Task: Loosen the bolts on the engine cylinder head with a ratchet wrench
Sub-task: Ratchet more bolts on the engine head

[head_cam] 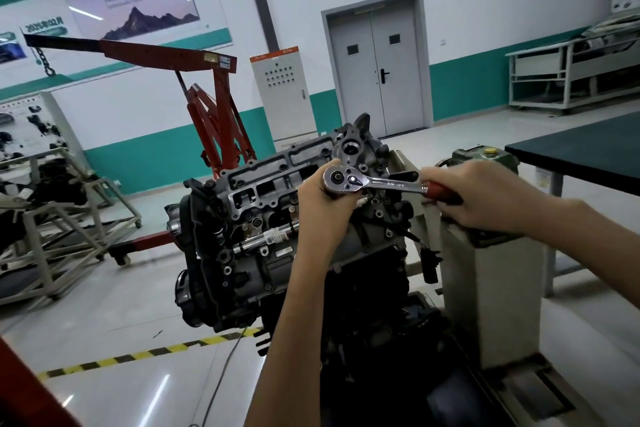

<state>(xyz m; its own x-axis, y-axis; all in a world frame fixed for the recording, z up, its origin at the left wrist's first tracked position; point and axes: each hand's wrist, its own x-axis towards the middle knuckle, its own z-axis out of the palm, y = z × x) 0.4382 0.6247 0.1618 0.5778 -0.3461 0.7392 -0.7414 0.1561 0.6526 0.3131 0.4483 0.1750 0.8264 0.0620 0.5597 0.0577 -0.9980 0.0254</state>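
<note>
A grey engine with its cylinder head (263, 184) uppermost stands on a stand in the middle of the view. A chrome ratchet wrench (377, 182) with a red handle lies across the head's right end. My left hand (323, 198) cups the round ratchet head from below and the side, its fingers curled round it. The red handle is gripped by my right hand (481, 198), out to the right. The socket and the bolt under the ratchet head are hidden by my left hand.
A red engine hoist (214, 104) stands behind the engine at the left. A beige stand column (491, 291) is at the engine's right, with a dark-topped table (585, 146) beyond. Metal trolleys (59, 229) stand at the far left. Yellow-black floor tape (138, 355) runs in front.
</note>
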